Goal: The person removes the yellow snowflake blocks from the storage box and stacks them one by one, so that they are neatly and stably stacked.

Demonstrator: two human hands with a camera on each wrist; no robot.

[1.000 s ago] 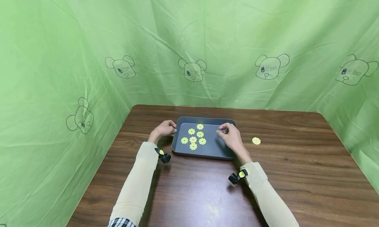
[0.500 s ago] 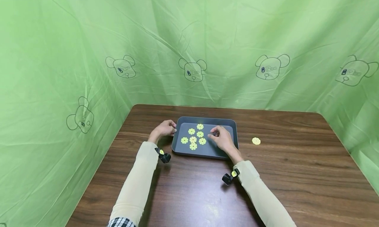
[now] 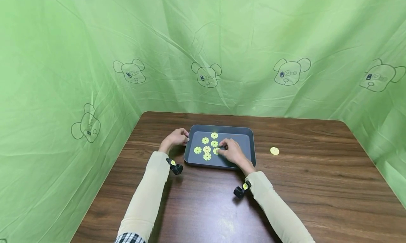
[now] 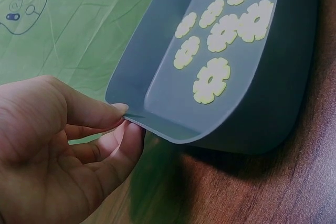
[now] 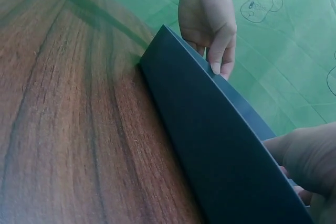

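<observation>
A dark grey rectangular baking tray (image 3: 242, 136) lies on the table with several thin yellow flower-shaped pieces (image 3: 205, 140) on its floor. My left hand (image 3: 177, 137) is at the tray's left end; the left wrist view shows its thumb and fingers pinching the rim (image 4: 152, 129). Over the middle of the tray is my right hand (image 3: 232, 150), thumb and forefinger apart, fingertips at the rightmost flower-shaped piece (image 3: 215, 151) and partly covering it. From the right wrist, the tray's front wall (image 5: 199, 124) hides those fingertips.
Another pale yellow flower-shaped piece (image 3: 274, 151) lies on the brown wooden table (image 3: 317, 172), right of the tray. Green sheeting (image 3: 247, 42) with bear-head outlines hangs behind and beside the table. A small black camera sits on each wrist.
My right hand has moved left across the tray, from its right end to the rightmost flower-shaped piece inside. My left hand stays at the rim; the pieces lie as before.
</observation>
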